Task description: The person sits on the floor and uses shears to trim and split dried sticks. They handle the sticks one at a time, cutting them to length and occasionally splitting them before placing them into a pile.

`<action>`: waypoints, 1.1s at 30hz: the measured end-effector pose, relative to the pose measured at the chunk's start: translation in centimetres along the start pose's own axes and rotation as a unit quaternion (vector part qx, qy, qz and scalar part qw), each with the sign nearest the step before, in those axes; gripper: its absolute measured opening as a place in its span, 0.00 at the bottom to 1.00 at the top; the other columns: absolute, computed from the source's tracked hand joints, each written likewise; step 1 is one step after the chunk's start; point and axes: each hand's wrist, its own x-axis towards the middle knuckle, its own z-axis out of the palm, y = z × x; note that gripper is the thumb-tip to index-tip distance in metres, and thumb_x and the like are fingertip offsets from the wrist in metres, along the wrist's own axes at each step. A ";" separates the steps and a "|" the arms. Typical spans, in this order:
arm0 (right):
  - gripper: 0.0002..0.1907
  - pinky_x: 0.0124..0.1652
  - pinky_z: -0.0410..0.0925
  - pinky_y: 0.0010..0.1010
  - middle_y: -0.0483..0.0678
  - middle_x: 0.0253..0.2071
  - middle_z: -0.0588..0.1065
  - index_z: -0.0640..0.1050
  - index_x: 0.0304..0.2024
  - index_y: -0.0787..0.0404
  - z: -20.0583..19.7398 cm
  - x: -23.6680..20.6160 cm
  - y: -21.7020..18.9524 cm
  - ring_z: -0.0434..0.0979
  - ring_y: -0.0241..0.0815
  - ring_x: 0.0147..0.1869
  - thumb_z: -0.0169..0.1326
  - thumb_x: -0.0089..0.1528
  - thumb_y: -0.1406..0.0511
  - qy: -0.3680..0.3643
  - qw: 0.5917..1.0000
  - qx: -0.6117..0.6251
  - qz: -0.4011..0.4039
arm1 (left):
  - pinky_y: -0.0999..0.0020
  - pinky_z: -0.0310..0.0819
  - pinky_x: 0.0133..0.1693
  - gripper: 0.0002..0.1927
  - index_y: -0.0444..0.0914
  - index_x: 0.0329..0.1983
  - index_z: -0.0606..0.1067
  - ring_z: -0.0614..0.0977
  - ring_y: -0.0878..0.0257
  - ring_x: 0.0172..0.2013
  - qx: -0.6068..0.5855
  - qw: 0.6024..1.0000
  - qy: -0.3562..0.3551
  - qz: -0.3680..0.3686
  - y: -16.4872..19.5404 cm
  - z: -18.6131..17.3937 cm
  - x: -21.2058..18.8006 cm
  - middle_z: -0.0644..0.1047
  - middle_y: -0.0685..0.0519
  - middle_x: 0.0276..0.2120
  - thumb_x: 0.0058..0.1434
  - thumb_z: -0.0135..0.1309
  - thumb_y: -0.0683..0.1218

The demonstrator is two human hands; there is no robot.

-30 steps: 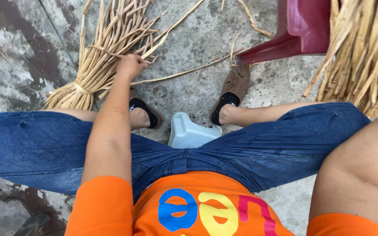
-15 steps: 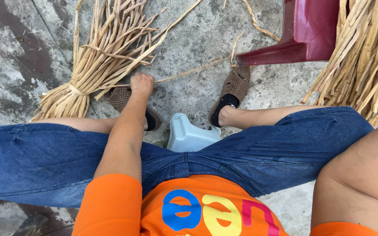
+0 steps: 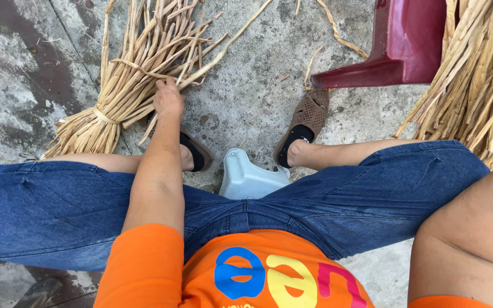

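My left hand point(image 3: 168, 98) reaches down to the ground in front of me and is closed on a long dry stalk point(image 3: 223, 47) that runs up to the right. It rests against a tied bundle of dry straw-coloured stalks point(image 3: 126, 74) lying on the concrete. My right hand is out of the picture; only the right upper arm point(image 3: 475, 217) shows at the lower right. I sit with legs apart in blue denim shorts, brown slip-on shoes point(image 3: 306, 120) on my feet.
A pale plastic stool edge point(image 3: 249, 177) shows between my knees. A dark red plastic chair point(image 3: 400, 45) stands at the upper right. A large heap of loose dry stalks point(image 3: 480, 74) lies at the right edge. The concrete floor is stained and damp.
My left hand drew back toward my foot, then went forward again to the bundle and closed on a single long stalk. The view shifted slightly.
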 end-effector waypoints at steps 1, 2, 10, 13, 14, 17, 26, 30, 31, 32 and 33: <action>0.12 0.39 0.69 0.27 0.46 0.40 0.79 0.77 0.43 0.58 -0.1 -0.1 -0.6 0.78 0.40 0.43 0.60 0.56 0.65 0.000 1.000 0.004 0.007 | 0.51 0.75 0.43 0.22 0.39 0.55 0.73 0.79 0.46 0.42 0.022 0.998 0.051 0.029 -0.4 0.0 -0.7 0.71 0.41 0.45 0.55 0.61 0.43; 0.13 0.39 0.69 0.27 0.46 0.40 0.80 0.77 0.43 0.58 -0.4 -0.1 -1.2 0.78 0.40 0.43 0.60 0.56 0.65 0.001 1.000 0.006 0.014 | 0.51 0.75 0.42 0.20 0.40 0.54 0.74 0.79 0.45 0.42 0.044 0.992 0.104 0.057 -0.8 0.1 -1.4 0.73 0.41 0.45 0.58 0.59 0.42; 0.14 0.39 0.69 0.25 0.46 0.42 0.80 0.76 0.46 0.58 -5.9 -2.7 -6.4 0.78 0.39 0.44 0.61 0.58 0.67 0.051 0.989 0.065 0.124 | 0.60 0.76 0.40 0.10 0.40 0.42 0.79 0.82 0.56 0.36 -0.259 0.964 -0.009 0.057 -0.7 -2.2 -7.4 0.82 0.50 0.34 0.64 0.60 0.50; 0.15 0.39 0.70 0.25 0.46 0.42 0.80 0.75 0.47 0.57 -12.5 -7.5 -8.2 0.78 0.38 0.44 0.62 0.59 0.67 0.130 0.942 0.160 0.264 | 0.75 0.79 0.35 0.06 0.40 0.46 0.79 0.84 0.73 0.32 -0.568 0.809 -0.076 0.133 0.5 -3.9 -11.0 0.84 0.57 0.33 0.66 0.57 0.44; 0.15 0.39 0.70 0.24 0.46 0.42 0.80 0.75 0.48 0.57 -15.0 -9.7 -8.7 0.78 0.38 0.44 0.62 0.59 0.67 0.171 0.904 0.208 0.332 | 0.76 0.68 0.28 0.07 0.41 0.47 0.79 0.75 0.74 0.26 -0.596 0.790 -0.096 0.108 0.7 -4.3 -12.5 0.83 0.57 0.32 0.67 0.56 0.45; 0.16 0.38 0.70 0.24 0.47 0.43 0.80 0.74 0.49 0.57 -23.9 -16.1 -12.6 0.78 0.37 0.44 0.62 0.60 0.68 0.316 0.748 0.324 0.485 | 0.76 0.62 0.25 0.09 0.42 0.48 0.81 0.70 0.75 0.22 -0.673 0.723 -0.109 0.108 1.6 -7.0 -17.4 0.83 0.57 0.31 0.68 0.55 0.46; 0.19 0.38 0.70 0.22 0.47 0.44 0.80 0.73 0.52 0.57 -31.0 -18.5 -28.5 0.78 0.36 0.44 0.64 0.62 0.69 0.515 0.531 0.496 0.453 | 0.60 0.82 0.44 0.07 0.39 0.44 0.75 0.83 0.62 0.39 -0.806 0.524 -0.111 0.251 6.5 -10.9 -39.7 0.82 0.53 0.37 0.71 0.53 0.48; 0.23 0.55 0.77 0.29 0.50 0.53 0.80 0.72 0.56 0.58 -29.3 -14.9 -35.0 0.82 0.39 0.57 0.67 0.63 0.64 0.477 0.636 0.456 0.400 | 0.55 0.83 0.49 0.11 0.39 0.54 0.71 0.83 0.58 0.42 -0.833 0.470 -0.147 0.251 7.5 -11.0 -50.0 0.80 0.51 0.41 0.73 0.51 0.48; 0.24 0.53 0.76 0.29 0.49 0.53 0.79 0.72 0.57 0.58 -29.2 -13.8 -36.7 0.81 0.39 0.56 0.67 0.63 0.64 0.471 0.636 0.465 0.397 | 0.55 0.83 0.49 0.13 0.39 0.56 0.70 0.83 0.58 0.43 -0.838 0.466 -0.145 0.245 7.5 -10.9 -52.3 0.80 0.51 0.41 0.73 0.51 0.48; 0.24 0.51 0.75 0.29 0.48 0.53 0.79 0.72 0.58 0.58 -29.4 -12.8 -38.2 0.80 0.39 0.55 0.68 0.63 0.64 0.466 0.635 0.474 0.393 | 0.55 0.83 0.50 0.14 0.39 0.58 0.70 0.83 0.58 0.43 -0.842 0.462 -0.143 0.238 7.4 -10.9 -54.3 0.80 0.50 0.42 0.73 0.50 0.47; 0.23 0.47 0.75 0.28 0.48 0.49 0.79 0.71 0.57 0.59 -29.6 -11.9 -39.7 0.80 0.37 0.51 0.67 0.63 0.64 0.475 0.612 0.511 0.372 | 0.55 0.83 0.50 0.15 0.38 0.60 0.69 0.83 0.58 0.43 -0.847 0.457 -0.141 0.232 7.3 -10.9 -56.2 0.80 0.50 0.42 0.72 0.50 0.47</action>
